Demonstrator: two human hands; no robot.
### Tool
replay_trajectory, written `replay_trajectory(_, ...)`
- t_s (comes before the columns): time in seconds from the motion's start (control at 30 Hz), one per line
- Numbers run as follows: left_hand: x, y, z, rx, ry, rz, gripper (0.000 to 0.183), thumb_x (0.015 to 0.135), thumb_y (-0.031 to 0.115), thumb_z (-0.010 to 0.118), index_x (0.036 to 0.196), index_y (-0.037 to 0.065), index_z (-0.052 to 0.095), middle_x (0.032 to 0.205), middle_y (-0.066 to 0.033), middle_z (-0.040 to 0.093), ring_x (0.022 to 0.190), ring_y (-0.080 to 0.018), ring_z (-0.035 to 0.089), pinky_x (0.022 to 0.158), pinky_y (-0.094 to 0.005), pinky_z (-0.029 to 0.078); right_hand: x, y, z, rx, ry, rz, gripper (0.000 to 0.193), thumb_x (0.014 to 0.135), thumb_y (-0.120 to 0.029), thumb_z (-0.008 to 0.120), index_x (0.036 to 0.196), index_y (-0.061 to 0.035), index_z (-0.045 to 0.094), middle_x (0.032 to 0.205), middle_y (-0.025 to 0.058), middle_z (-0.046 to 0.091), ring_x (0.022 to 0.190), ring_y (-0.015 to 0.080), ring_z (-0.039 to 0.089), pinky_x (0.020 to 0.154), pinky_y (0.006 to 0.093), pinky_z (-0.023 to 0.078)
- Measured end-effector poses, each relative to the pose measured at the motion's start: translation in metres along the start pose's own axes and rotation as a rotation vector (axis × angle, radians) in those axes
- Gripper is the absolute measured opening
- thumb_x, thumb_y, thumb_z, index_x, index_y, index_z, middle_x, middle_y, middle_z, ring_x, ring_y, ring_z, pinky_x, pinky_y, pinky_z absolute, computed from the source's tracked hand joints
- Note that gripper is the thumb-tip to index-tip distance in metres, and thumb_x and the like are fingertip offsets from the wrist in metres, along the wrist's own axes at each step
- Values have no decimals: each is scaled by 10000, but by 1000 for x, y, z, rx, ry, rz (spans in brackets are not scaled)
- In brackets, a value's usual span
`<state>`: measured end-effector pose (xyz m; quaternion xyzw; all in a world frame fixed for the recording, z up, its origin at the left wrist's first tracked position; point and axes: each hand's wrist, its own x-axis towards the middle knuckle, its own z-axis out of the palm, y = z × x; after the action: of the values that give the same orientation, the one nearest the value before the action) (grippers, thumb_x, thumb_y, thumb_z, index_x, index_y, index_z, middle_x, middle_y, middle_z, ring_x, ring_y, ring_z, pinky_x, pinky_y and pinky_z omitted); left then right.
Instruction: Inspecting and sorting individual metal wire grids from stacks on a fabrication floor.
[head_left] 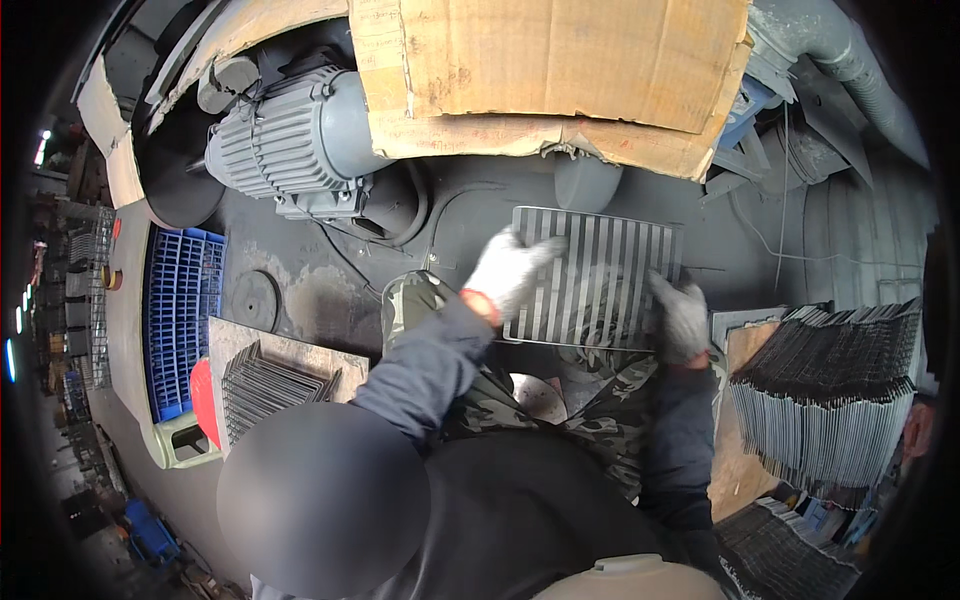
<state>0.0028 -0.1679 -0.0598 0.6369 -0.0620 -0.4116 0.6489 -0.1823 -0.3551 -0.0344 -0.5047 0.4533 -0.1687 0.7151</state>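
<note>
A flat rectangular metal grate with parallel bars is held over my lap, slightly tilted. My left hand, in a whitish glove, grips its left edge, with the thumb lying over the bars. At the right edge, my right hand, in a grey glove and a little blurred, is closed round the side. Its fingertips are partly hidden behind the grate. Camouflage trousers show through and below the bars.
A grey finned motor stands ahead on the left, beside a large cardboard sheet. Tall stacks of similar grates stand at the right. More grates lean on a board at the left, near a blue plastic crate.
</note>
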Motion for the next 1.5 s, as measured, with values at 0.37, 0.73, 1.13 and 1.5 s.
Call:
replay_trajectory(0.37,22,11,-33,-273,-284,-317,263,1025,225,694,1191,24,730,1072,-121,750,1020,-240,732,899,-451,616,13,-22,-18,-11,-261,111,183,1004,-222,719,1040,-45,748,858,21,716,692,129,636,596,295,482)
replay_trajectory(0.73,35,-7,-111,-491,-238,-439,187,1039,194,635,1040,18,698,836,-98,723,692,-271,714,704,-429,637,73,38,8,-393,-458,-83,222,1045,-242,714,1087,-26,737,964,73,780,707,163,727,595,296,574)
replay_trajectory(1.13,-5,10,58,-366,-495,-309,370,982,90,704,1336,16,625,1110,-102,736,850,-208,726,761,-389,635,-33,-54,-140,-264,-84,-110,354,1027,-157,689,1328,29,687,1051,90,778,895,162,741,773,290,599)
replay_trajectory(1.5,-112,14,11,136,-173,395,241,906,5,757,1121,-13,650,963,-29,705,871,-106,652,782,-289,554,-115,3,-79,-74,-154,-482,241,1009,58,662,1239,-11,668,1125,59,729,985,147,679,925,305,553)
